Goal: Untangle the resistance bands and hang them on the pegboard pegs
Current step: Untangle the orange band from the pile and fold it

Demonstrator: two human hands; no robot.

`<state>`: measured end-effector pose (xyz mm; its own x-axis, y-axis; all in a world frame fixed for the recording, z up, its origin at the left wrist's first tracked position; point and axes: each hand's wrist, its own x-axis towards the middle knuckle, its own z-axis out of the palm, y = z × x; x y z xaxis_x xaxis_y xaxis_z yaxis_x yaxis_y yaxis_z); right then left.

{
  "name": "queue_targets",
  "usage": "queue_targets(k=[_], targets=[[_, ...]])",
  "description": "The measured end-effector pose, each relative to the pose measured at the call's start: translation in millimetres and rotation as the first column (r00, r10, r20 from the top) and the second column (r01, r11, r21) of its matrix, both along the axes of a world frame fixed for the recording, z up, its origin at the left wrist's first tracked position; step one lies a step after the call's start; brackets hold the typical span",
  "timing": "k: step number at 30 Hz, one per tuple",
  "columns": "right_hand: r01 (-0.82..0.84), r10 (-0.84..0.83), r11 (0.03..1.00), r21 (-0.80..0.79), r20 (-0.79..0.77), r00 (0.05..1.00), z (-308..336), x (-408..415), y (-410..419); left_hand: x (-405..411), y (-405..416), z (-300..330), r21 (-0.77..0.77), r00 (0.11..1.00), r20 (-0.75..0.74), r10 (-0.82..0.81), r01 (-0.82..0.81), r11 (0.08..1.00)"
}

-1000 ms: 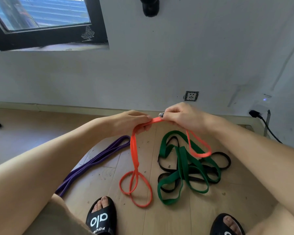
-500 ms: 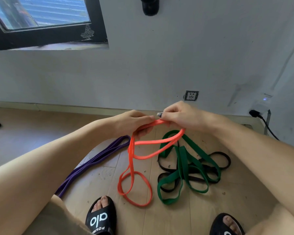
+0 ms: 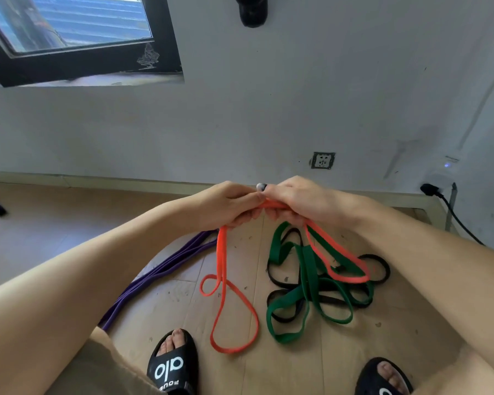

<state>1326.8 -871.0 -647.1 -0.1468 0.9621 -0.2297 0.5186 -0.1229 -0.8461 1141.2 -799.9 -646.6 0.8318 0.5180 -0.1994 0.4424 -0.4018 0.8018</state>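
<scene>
At frame centre, the left hand (image 3: 231,205) and right hand (image 3: 297,201) are seen side by side, thumbs nearly touching, and both are curled round the orange band (image 3: 222,260), which is gripped between them. From the left hand a doubled length of that band is seen hanging straight down to a small loop and a larger loop that reaches the floor just above the left slipper (image 3: 172,363); from the right hand another loop is draped toward the lower right, over the tangle. Below the right hand, a green band (image 3: 308,269) and a black band (image 3: 378,262) lie knotted together on the floor. A purple band (image 3: 154,276) is stretched diagonally on the floor, lower left of the left hand. The floor (image 3: 325,366) is pale wood planking, speckled with debris. A right slipper (image 3: 382,377) is noted at the bottom edge. Behind, a grey wall (image 3: 268,109) carries a socket (image 3: 322,160); a black-framed window (image 3: 74,41) occupies the upper left, and a plug with cable (image 3: 451,212) the right edge.
</scene>
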Motion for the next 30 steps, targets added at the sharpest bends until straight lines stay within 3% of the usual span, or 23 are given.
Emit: queue_targets(k=[5, 10, 17, 22, 30], targets=[[-0.022, 0.016, 0.999, 0.039, 0.164, 0.986, 4, 26, 0, -15, 12, -3, 0.052, 0.996, -0.075, 0.038, -0.034, 0.998], [0.058, -0.052, 0.998, -0.028, 0.194, 0.98, 4, 48, 0, -21, 17, -4, 0.139, 0.989, -0.127, 0.078, -0.06, 0.988], [-0.021, 0.019, 0.998, -0.055, -0.034, 0.999, 4, 8, -5, -2, 1, 1, 0.15, 0.999, -0.045, 0.0, 0.006, 0.989], [-0.061, 0.06, 0.998, 0.017, 0.04, 0.997, 3, 8, -1, -10, 7, -1, 0.038, 0.999, -0.026, 0.031, -0.03, 0.999], [-0.044, 0.05, 0.989, -0.143, 0.04, 0.998, 11, 38, -2, -22, 15, 0, 0.091, 0.987, -0.117, 0.106, -0.096, 0.991]])
